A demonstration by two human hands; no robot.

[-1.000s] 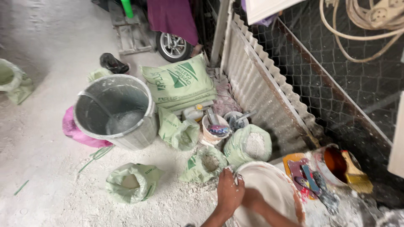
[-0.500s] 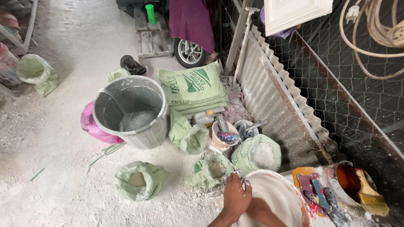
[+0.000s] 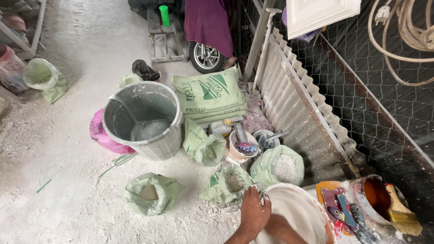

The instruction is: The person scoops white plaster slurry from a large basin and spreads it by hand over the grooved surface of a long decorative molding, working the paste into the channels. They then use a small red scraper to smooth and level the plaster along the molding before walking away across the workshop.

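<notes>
My left hand, dusted with white powder, grips the near-left rim of a white basin at the bottom of the view. Only my right forearm shows, lying inside the basin. Its hand is tucked under the left hand, so its fingers are hidden. An open green bag of white powder sits just left of the basin, touching distance from my left hand. A second, fuller open bag stands just behind the rim.
A grey metal bucket holding water stands at mid-left with a pink bag behind it. Stacked green sacks, a small tub of tools, a can with a brush, scrapers, a corrugated sheet and a wire fence lie to the right.
The view has shifted, so the bucket and bags sit lower and further right. My right hand, visible beside the left one a second ago, is now hidden under it.
</notes>
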